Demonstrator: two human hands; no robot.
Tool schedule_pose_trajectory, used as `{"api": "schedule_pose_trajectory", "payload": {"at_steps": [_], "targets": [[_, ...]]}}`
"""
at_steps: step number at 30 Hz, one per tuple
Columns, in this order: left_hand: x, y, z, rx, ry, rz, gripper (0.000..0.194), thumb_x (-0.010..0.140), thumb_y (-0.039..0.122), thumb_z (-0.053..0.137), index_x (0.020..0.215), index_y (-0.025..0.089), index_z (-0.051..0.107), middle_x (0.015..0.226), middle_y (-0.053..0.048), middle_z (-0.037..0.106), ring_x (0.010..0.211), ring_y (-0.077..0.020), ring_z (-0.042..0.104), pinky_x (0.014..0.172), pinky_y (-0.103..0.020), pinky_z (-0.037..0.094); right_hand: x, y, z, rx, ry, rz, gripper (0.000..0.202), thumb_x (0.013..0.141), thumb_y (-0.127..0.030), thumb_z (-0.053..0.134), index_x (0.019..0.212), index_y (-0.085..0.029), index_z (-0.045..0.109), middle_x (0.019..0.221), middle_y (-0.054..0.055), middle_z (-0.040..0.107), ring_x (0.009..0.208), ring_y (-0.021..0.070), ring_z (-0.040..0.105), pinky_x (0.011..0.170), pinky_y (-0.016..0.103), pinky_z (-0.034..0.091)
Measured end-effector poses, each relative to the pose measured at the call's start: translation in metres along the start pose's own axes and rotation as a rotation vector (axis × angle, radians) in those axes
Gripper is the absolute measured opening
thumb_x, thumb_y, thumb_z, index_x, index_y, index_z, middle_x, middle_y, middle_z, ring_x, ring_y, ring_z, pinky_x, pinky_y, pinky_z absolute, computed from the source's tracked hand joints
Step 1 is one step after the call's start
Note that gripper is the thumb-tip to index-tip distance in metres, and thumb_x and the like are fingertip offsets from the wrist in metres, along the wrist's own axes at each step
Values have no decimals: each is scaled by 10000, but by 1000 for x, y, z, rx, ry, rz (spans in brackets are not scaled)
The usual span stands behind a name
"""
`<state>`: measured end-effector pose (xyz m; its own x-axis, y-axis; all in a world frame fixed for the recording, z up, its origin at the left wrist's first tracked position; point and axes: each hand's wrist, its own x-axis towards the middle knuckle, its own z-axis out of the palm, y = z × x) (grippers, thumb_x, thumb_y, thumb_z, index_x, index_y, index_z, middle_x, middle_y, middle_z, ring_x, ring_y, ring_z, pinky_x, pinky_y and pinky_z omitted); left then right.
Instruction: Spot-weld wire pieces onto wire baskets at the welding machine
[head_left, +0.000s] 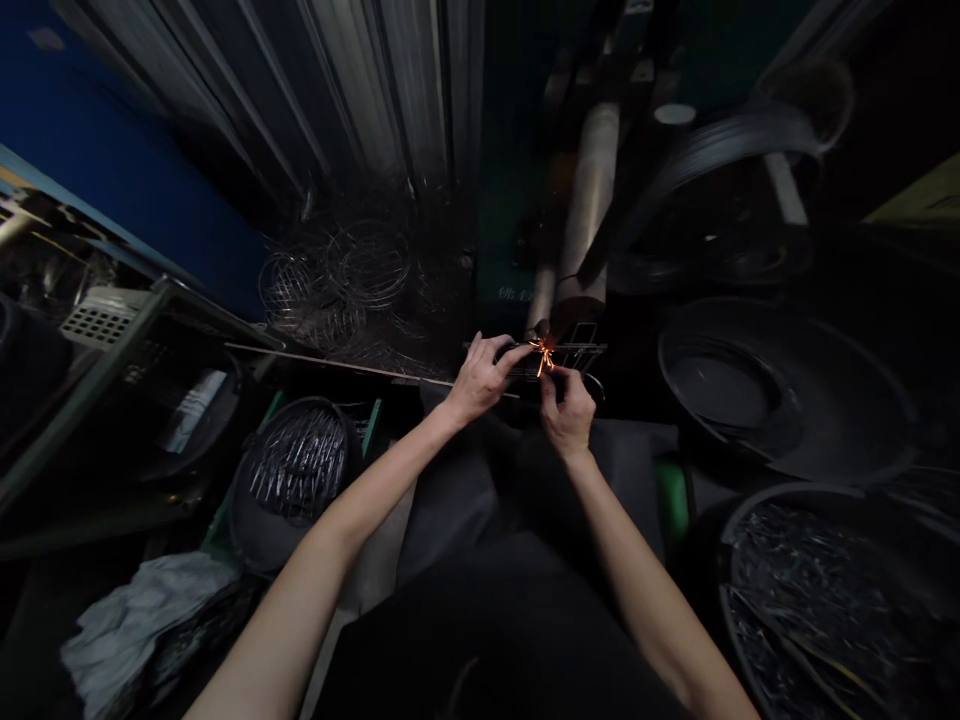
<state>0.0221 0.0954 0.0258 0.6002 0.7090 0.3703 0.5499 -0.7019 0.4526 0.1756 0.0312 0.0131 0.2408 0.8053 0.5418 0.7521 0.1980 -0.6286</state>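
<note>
My left hand (480,375) and my right hand (568,408) meet under a vertical metal cylinder of a welding machine (589,210). Each hand pinches a thin metal wire piece (574,350) held at the machine's tip. Orange sparks (543,355) flash between my fingertips where the wire meets the electrode. The scene is dark, and the exact shape of the wire piece is hard to make out.
A heap of finished wire rings (345,275) lies behind the bench at left. A round tub of short wire pieces (296,470) stands lower left, another tub of wires (832,600) lower right. A large dark basin (780,390) sits to the right. Crumpled cloth (142,620) lies bottom left.
</note>
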Motion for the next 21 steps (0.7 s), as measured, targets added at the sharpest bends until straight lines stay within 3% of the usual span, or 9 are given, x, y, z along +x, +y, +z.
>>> {"api": "schedule_pose_trajectory", "payload": {"at_steps": [5, 8, 11, 13, 15, 16, 17, 19, 21], "targets": [[0, -5, -5, -49, 26, 21, 805, 628, -123, 737, 1270, 214, 388, 1177, -105, 439, 1082, -281, 467, 1001, -521, 412, -8, -9, 7, 0, 31, 45, 153, 872, -192, 510, 922, -62, 574, 832, 62, 598, 739, 144, 583, 650, 231, 451], [2, -14, -7, -74, 67, 54, 741, 626, -78, 689, 1267, 190, 432, 1169, -111, 448, 1074, -291, 469, 991, -443, 429, -8, -13, -4, 80, 20, 71, 225, 877, -220, 531, 1045, -76, 570, 984, 70, 604, 910, 139, 584, 817, 222, 459], [-2, -32, 1, -188, 131, 147, 606, 805, 160, 643, 1340, 210, 363, 1300, -125, 386, 1230, -313, 369, 1126, -501, 207, -19, -1, -47, 80, 37, 155, 306, 849, -218, 581, 1127, -94, 547, 1055, 54, 592, 987, 105, 561, 900, 199, 433], [-13, -40, 8, -214, 255, 135, 696, 823, 333, 719, 1368, 234, 298, 1384, -139, 269, 1284, -326, 295, 1114, -507, 229, -38, 13, -100, -57, 22, 267, 253, 856, -213, 558, 1091, -119, 573, 1027, 38, 602, 953, 92, 562, 867, 192, 431], [-26, -44, 13, -185, 330, 74, 870, 784, 500, 755, 1396, 183, 223, 1381, -171, 240, 1291, -326, 267, 1113, -480, 232, -62, 35, -161, -325, 44, 597, 195, 856, -259, 536, 992, -138, 608, 1012, 50, 611, 945, 109, 563, 865, 210, 409], [-32, -44, 16, -160, 318, 30, 913, 793, 558, 722, 1409, 137, 196, 1367, -185, 247, 1291, -320, 257, 1116, -446, 225, -75, 52, -190, -501, 2, 857, 151, 848, -284, 527, 885, -155, 597, 1014, 55, 609, 946, 118, 564, 839, 212, 403], [-36, -44, 18, -171, 305, -24, 907, 799, 586, 701, 1403, 116, 212, 1359, -186, 255, 1290, -309, 258, 1121, -413, 214, -87, 72, -214, -589, 26, 987, 122, 829, -252, 534, 782, -142, 559, 989, 109, 602, 998, 184, 560, 842, 277, 389], [-39, -46, 24, -259, 308, -86, 791, 858, 564, 618, 1385, 114, 238, 1331, -178, 289, 1266, -284, 294, 1104, -384, 248, -113, 122, -246, -673, -35, 1213, 264, 722, -193, 637, 621, -170, 394, 691, 144, 520, 998, 369, 552, 737, 416, 328], [-38, -50, 30, -341, 281, -136, 669, 847, 447, 661, 1339, 143, 324, 1265, -144, 369, 1191, -260, 377, 1060, -369, 310, -141, 169, -255, -800, -342, 1564, 486, 517, -55, 724, 578, -224, 273, 458, 14, 247, 984, 400, 554, 654, 394, 293]]}}
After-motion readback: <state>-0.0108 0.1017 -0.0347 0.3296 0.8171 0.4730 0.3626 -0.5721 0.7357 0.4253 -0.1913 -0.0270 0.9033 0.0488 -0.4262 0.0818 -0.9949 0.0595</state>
